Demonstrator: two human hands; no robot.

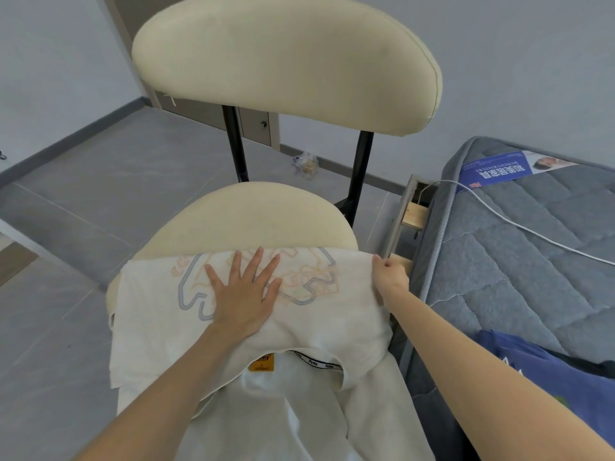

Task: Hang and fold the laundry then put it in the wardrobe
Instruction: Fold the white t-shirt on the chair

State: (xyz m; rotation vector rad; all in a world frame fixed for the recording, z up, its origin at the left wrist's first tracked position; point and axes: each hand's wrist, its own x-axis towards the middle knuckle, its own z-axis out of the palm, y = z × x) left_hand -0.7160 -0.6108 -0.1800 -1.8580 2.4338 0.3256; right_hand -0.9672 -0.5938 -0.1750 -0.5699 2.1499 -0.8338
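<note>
While left hand (pixel 243 294) presses the white T-shirt (pixel 159 321) (fingers (pixel 255 266) spread), right hand (pixel 391 274) pinches its edge.

I saw my left hand (pixel 244 294) pressed flat, fingers spread, on a white T-shirt (pixel 213 331) lying over the cream chair (pixel 266 214) at centre frame. My right hand (pixel 389 272) pinched the shirt's right edge. A grey mattress (pixel 519 271) filled the right side.

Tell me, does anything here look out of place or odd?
Yes. A crumpled clear wrapper lies on the floor behind the chair, like litter. A white cable also trails across the bare mattress.
</note>
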